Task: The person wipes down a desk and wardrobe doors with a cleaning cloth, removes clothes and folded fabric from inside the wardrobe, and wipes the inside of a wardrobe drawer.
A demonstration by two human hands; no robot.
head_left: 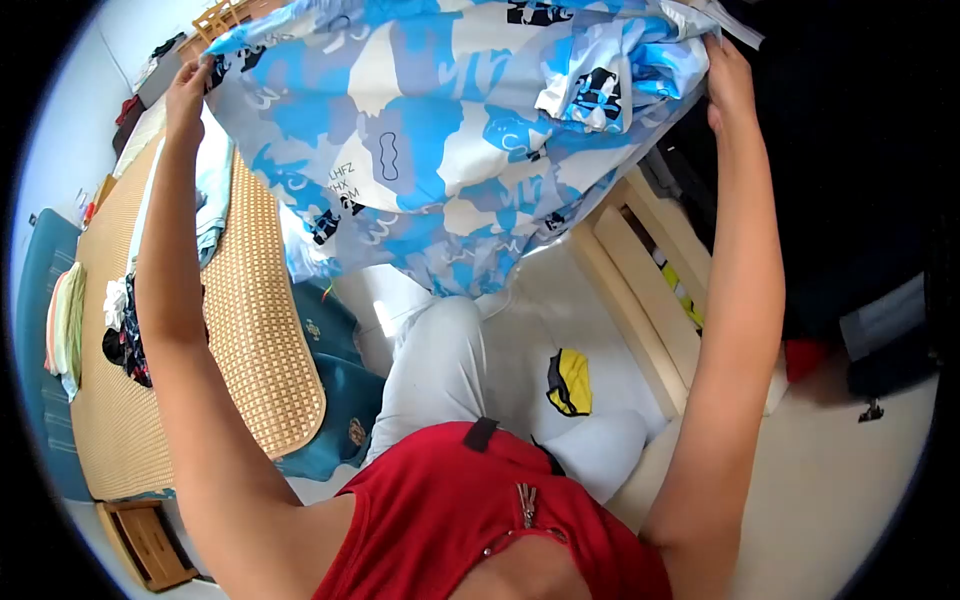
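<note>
A large blue, white and grey camouflage-print garment (420, 130) is spread out in the air before me, with black patches and lettering on it. My left hand (187, 95) pinches its upper left corner. On the other side, my right hand (731, 85) grips the upper right edge, where the fabric bunches up in folds. The lower part hangs loose above my knee. Whether it is a shirt or a jacket I cannot tell.
To the left is a bed with a woven mat (255, 330), some clothes (130, 335) and a striped pillow (65, 330). A yellow and black item (570, 382) lies on the floor. An open wooden drawer (640, 280) and dark hanging clothes (840, 180) are on the right.
</note>
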